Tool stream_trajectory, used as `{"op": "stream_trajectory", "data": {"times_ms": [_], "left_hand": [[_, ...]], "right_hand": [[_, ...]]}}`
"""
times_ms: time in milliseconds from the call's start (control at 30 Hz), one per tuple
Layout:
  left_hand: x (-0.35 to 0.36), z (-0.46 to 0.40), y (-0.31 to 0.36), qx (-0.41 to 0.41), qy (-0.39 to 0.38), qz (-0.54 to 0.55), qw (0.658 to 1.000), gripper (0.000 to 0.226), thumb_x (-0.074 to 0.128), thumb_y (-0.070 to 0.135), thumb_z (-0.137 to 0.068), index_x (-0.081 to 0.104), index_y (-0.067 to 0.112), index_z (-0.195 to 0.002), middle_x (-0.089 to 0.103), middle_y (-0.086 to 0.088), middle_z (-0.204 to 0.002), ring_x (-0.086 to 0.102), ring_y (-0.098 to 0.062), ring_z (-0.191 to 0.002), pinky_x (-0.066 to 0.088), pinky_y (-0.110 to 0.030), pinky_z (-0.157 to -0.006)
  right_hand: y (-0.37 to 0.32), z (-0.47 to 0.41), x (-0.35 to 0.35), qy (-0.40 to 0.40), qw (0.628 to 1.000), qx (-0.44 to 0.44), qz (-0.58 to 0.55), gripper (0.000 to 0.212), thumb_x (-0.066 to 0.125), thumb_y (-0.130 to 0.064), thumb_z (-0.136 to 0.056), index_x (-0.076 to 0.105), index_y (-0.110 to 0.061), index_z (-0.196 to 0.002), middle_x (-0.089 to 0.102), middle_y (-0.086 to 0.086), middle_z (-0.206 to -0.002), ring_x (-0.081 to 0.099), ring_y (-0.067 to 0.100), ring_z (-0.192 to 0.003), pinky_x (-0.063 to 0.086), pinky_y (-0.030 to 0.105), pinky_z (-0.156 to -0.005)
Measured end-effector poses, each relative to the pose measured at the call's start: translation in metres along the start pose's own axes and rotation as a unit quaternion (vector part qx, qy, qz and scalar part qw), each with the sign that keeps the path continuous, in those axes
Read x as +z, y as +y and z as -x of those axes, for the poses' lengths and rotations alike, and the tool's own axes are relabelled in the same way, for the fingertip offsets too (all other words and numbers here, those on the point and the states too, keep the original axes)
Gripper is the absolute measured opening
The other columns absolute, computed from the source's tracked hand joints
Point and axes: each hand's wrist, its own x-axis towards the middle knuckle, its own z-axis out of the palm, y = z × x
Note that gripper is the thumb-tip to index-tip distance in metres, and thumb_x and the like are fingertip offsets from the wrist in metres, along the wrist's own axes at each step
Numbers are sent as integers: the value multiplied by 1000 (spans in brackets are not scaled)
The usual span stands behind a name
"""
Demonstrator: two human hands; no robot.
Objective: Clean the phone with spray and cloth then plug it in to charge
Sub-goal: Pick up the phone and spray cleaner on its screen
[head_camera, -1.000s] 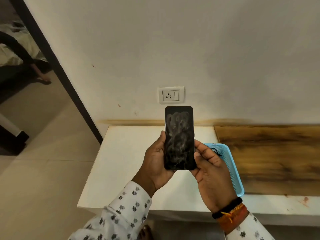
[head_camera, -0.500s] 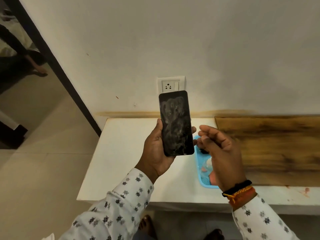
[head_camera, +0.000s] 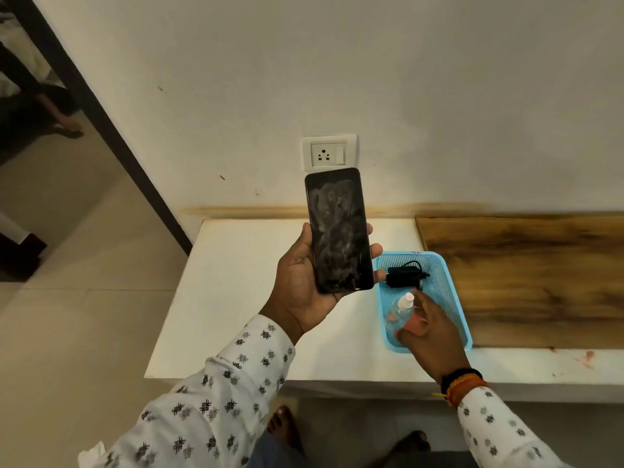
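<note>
My left hand holds a black phone upright over the white table; its dark screen is covered with smudges. To the right stands a light blue basket. Inside it lie a black charger with cable and a small clear spray bottle with a white nozzle. My right hand reaches down into the basket, its fingers closing around the bottle's lower part. A white wall socket sits just above the phone. No cloth shows in view.
A brown wooden board covers the table's right part, touching the basket's side. A dark door frame runs along the left, with tiled floor beyond. My bare feet stand under the table's front edge.
My right hand left the phone and dropped into the basket onto the spray bottle. The left hand alone keeps the phone up, now tilted slightly left.
</note>
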Motion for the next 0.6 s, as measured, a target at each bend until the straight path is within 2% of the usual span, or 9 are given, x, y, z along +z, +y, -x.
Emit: {"op": "stream_trajectory", "data": {"times_ms": [100, 167, 300, 433, 600], "left_hand": [[-6, -1, -7, 2, 14, -2, 1000, 68, 29, 58, -100, 47, 8, -144, 55, -17, -140, 57, -38, -122, 36, -65, -108], [-11, -1, -11, 3, 17, 1, 1000, 68, 30, 58, -100, 48, 9, -143, 55, -17, -140, 57, -38, -122, 38, -64, -107], [-18, 2, -17, 6, 22, 12, 1000, 67, 32, 58, -99, 53, 9, -140, 56, -17, -140, 57, -39, -123, 44, -61, -102], [-21, 4, -19, 4, 34, 14, 999, 66, 33, 59, -98, 55, 11, -138, 56, -16, -140, 57, -38, -123, 46, -60, -100], [-26, 6, -19, 4, 43, 4, 999, 66, 33, 58, -98, 55, 11, -138, 56, -15, -140, 57, -38, -123, 45, -60, -101]], "right_hand": [[2, -3, 9, 32, 999, -20, 24, 43, 78, -18, -70, 60, -25, -108, 58, -13, -91, 61, 22, -94, 49, 29, -77], [3, -7, 12, 50, 997, -29, 52, 33, 79, -20, -70, 64, -22, -100, 57, -12, -83, 62, 22, -88, 46, 28, -75], [8, -15, 16, 49, 997, -14, 66, 27, 78, -36, -74, 64, -23, -94, 67, -1, -86, 63, 21, -84, 55, 38, -80], [11, -16, 17, 44, 997, -8, 63, 33, 74, -39, -78, 64, -22, -103, 66, 4, -95, 61, 25, -92, 54, 44, -84], [-5, -1, 6, 117, 988, -25, -99, 30, 67, -34, -87, 55, -24, -113, 65, 0, -104, 62, 17, -98, 55, 44, -87]]}}
